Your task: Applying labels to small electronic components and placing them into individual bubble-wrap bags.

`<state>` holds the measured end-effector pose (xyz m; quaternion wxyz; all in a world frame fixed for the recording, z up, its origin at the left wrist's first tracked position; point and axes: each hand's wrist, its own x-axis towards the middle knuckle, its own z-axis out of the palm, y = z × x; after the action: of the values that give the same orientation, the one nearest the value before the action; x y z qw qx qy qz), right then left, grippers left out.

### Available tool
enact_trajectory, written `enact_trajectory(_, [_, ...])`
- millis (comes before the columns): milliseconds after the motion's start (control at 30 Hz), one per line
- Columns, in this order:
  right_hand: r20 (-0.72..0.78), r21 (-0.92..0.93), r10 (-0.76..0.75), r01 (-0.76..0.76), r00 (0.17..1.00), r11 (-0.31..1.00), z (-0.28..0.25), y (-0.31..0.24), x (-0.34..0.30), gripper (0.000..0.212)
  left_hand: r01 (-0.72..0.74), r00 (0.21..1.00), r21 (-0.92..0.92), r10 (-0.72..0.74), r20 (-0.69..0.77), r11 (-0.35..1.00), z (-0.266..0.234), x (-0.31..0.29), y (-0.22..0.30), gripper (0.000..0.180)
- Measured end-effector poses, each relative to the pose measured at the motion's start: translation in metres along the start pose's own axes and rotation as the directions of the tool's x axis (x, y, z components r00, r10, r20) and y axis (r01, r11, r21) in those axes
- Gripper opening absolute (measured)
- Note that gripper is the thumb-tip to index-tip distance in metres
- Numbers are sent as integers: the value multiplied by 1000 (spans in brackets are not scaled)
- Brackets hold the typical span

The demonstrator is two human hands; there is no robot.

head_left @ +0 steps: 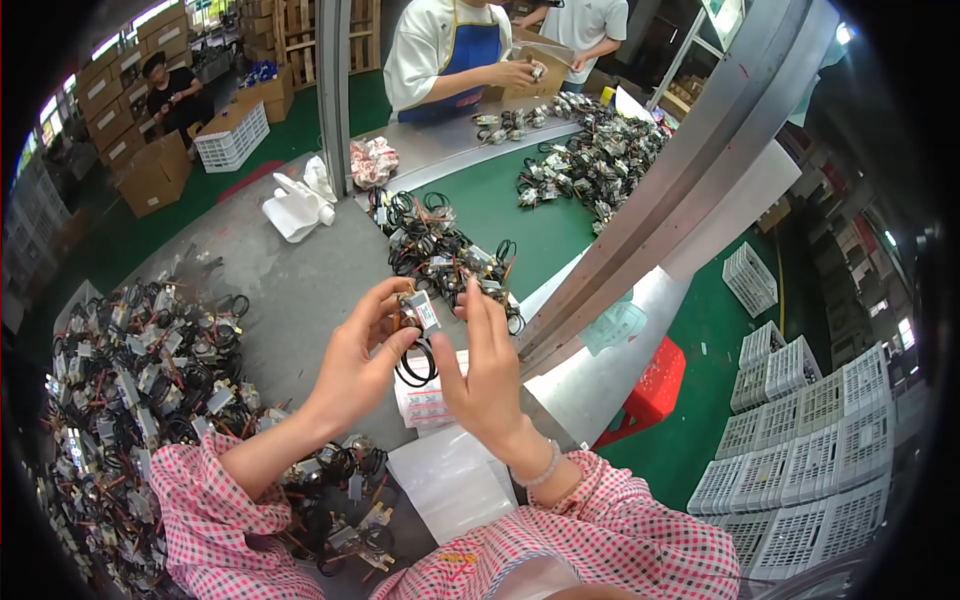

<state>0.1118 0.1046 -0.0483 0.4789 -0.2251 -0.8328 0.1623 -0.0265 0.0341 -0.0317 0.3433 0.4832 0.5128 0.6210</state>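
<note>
Above the grey table, my left hand (365,345) is closed around a small metal component (424,312) with a white label on its face. A black cable (430,368) loops down from it. My right hand (482,375) is at the component's right side, fingers stretched out and apart; whether its thumb touches the part I cannot tell. Beneath the hands lies a strip of white and pink labels (428,404), partly hidden by my right hand. Nearer to me is a translucent plastic sheet or bag (455,485).
Large heap of cabled components (140,400) at left; smaller pile (440,245) beyond my hands. Metal posts (690,180) rise at the table's right and back. White gloves (300,205) lie at back left. Across the bench works a person in a blue apron (478,60). Red stool (655,385) at right.
</note>
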Motion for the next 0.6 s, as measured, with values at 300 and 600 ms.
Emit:
enact_trajectory(300, [277,261,-48,-27,960,965,7,9,0,51,44,998,-93,-48,-41,995,-4,0,-13,43])
enact_trajectory(600, [374,174,-99,35,922,984,12,27,-7,63,186,979,-93,-193,-70,978,-5,5,-27,39])
